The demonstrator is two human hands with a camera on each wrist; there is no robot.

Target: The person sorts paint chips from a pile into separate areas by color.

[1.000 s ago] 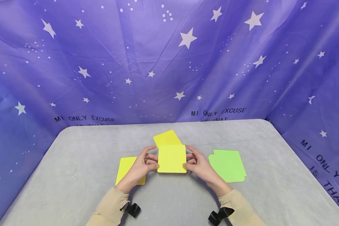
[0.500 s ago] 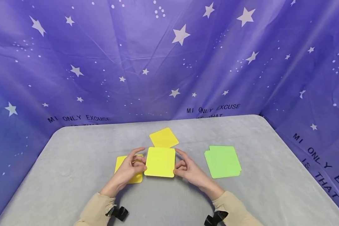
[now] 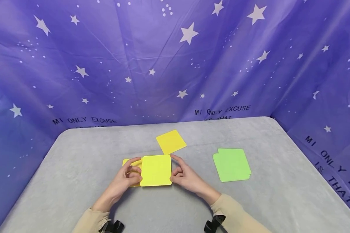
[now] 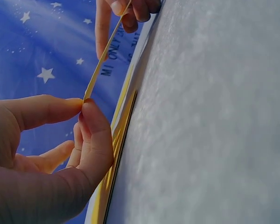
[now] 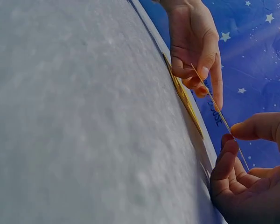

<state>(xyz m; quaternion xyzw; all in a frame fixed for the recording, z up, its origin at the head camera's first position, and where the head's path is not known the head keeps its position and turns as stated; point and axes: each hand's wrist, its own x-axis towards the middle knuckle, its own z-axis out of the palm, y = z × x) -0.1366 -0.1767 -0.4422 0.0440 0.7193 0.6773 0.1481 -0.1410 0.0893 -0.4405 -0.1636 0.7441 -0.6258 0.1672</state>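
Observation:
Between my two hands a thin yellow square card (image 3: pixel 156 170) is held up off the table. The left hand (image 3: pixel 124 176) pinches its left edge between thumb and fingers, and the right hand (image 3: pixel 184 174) pinches the opposite edge. In both wrist views the card (image 4: pixel 102 58) appears edge-on, above the table. Under the left hand lies a yellow card pile (image 3: pixel 127 161), partly covered by that hand and the held card. Farther back, one more yellow card (image 3: pixel 171 142) lies turned at an angle, its near corner close to the held card.
At the right lies a loose pile of green square cards (image 3: pixel 232 165), their edges offset. The grey table (image 3: pixel 274 194) reaches back to a purple star-printed cloth (image 3: pixel 151 48) hanging behind and at the sides. A black strap device (image 3: pixel 214 223) sits on the right wrist.
Both hands have carried the held yellow card left and nearer the body, away from the angled card and partly over the left yellow pile. The view has shifted slightly.

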